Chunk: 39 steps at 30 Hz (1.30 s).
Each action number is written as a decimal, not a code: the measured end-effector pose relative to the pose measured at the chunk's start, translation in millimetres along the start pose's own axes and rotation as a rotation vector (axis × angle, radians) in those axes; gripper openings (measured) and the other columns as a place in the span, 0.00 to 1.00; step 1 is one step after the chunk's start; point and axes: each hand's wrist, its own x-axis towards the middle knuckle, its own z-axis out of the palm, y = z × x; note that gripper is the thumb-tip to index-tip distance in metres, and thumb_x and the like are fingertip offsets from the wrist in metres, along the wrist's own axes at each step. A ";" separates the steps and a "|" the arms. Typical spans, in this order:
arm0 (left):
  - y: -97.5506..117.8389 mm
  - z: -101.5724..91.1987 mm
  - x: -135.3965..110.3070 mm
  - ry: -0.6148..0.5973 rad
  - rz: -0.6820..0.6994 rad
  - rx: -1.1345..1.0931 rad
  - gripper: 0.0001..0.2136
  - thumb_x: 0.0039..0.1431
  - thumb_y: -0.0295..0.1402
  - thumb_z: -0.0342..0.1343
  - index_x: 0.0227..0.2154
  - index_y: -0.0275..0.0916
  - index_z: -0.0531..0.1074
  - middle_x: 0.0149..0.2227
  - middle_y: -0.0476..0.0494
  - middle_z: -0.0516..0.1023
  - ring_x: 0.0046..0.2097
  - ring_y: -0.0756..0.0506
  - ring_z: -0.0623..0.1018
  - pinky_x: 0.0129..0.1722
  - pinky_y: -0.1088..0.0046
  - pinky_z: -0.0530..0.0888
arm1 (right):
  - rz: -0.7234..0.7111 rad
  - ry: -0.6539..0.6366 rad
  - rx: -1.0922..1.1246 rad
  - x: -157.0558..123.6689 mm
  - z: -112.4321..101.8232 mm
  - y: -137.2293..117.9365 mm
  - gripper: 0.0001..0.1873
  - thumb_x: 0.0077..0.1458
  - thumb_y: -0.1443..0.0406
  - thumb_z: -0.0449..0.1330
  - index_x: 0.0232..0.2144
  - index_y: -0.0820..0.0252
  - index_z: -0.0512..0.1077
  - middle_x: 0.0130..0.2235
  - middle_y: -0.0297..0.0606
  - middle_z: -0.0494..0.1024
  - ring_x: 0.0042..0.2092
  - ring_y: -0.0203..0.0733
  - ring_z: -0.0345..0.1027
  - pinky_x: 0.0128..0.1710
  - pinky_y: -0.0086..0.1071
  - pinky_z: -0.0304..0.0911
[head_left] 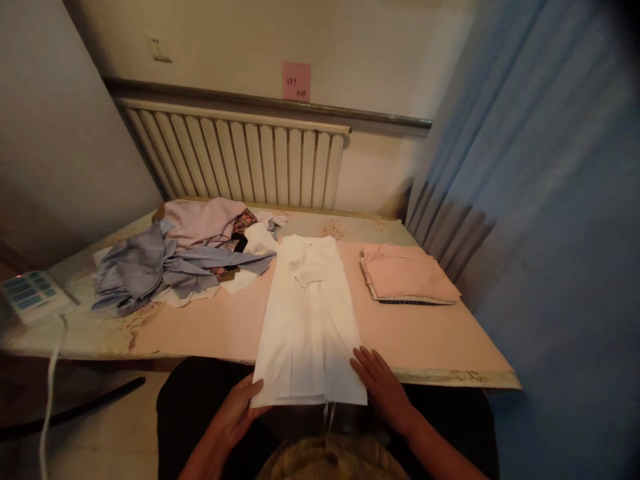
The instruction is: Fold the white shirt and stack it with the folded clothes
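Note:
A white shirt [313, 333] lies folded into a long panel down the middle of the table, its lower end reaching past the front edge. One short sleeve is laid across its upper part. My left hand [243, 405] pinches the lower left corner, thumb on top and fingers underneath. At the lower right edge my right hand [379, 380] rests with fingers stretched out, fingertips touching the cloth. Thin white strings hang below the hem, between my hands.
A loose heap of clothes [180, 260] covers the table's left side. On the right sits a stack of folded clothes [405, 272], pink on top. A white power strip [36, 297] with a cable lies at the left edge. A blue curtain [540, 220] hangs right; a radiator [240, 153] stands behind.

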 end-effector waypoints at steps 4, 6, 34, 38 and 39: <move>2.5 3.8 -2.0 0.004 -0.020 -0.004 0.26 0.44 0.32 0.68 0.48 0.31 0.71 0.38 0.37 0.82 0.37 0.41 0.81 0.35 0.67 0.79 | 0.028 0.069 0.014 0.5 8.3 0.4 0.36 0.54 0.78 0.47 0.64 0.56 0.54 0.64 0.43 0.60 0.67 0.47 0.44 0.63 0.52 0.50; 3.6 6.0 -3.1 0.019 -0.028 -0.001 0.27 0.44 0.32 0.68 0.49 0.31 0.71 0.39 0.37 0.82 0.38 0.40 0.82 0.35 0.67 0.79 | 0.048 0.077 0.048 0.4 9.1 0.9 0.33 0.56 0.76 0.46 0.64 0.55 0.55 0.64 0.42 0.60 0.67 0.46 0.44 0.63 0.53 0.49; 15.8 -10.6 2.6 0.377 0.473 0.930 0.11 0.51 0.36 0.56 0.38 0.42 0.74 0.33 0.45 0.80 0.39 0.40 0.78 0.43 0.67 0.71 | 0.099 0.122 0.219 5.2 0.2 7.8 0.23 0.63 0.58 0.47 0.59 0.48 0.63 0.60 0.40 0.66 0.62 0.49 0.57 0.59 0.51 0.55; 23.4 -29.3 9.4 0.385 0.828 1.405 0.19 0.58 0.33 0.48 0.52 0.40 0.69 0.53 0.39 0.74 0.54 0.39 0.72 0.55 0.62 0.66 | 0.110 0.133 0.158 5.7 4.0 5.8 0.24 0.62 0.65 0.49 0.60 0.47 0.62 0.61 0.40 0.65 0.62 0.48 0.58 0.59 0.50 0.56; 25.9 -33.2 12.7 0.364 0.913 1.522 0.21 0.59 0.30 0.46 0.56 0.39 0.66 0.58 0.38 0.69 0.59 0.39 0.68 0.58 0.60 0.64 | 0.120 0.144 0.142 6.1 5.3 5.3 0.25 0.62 0.67 0.48 0.60 0.46 0.61 0.61 0.39 0.65 0.62 0.47 0.58 0.59 0.50 0.57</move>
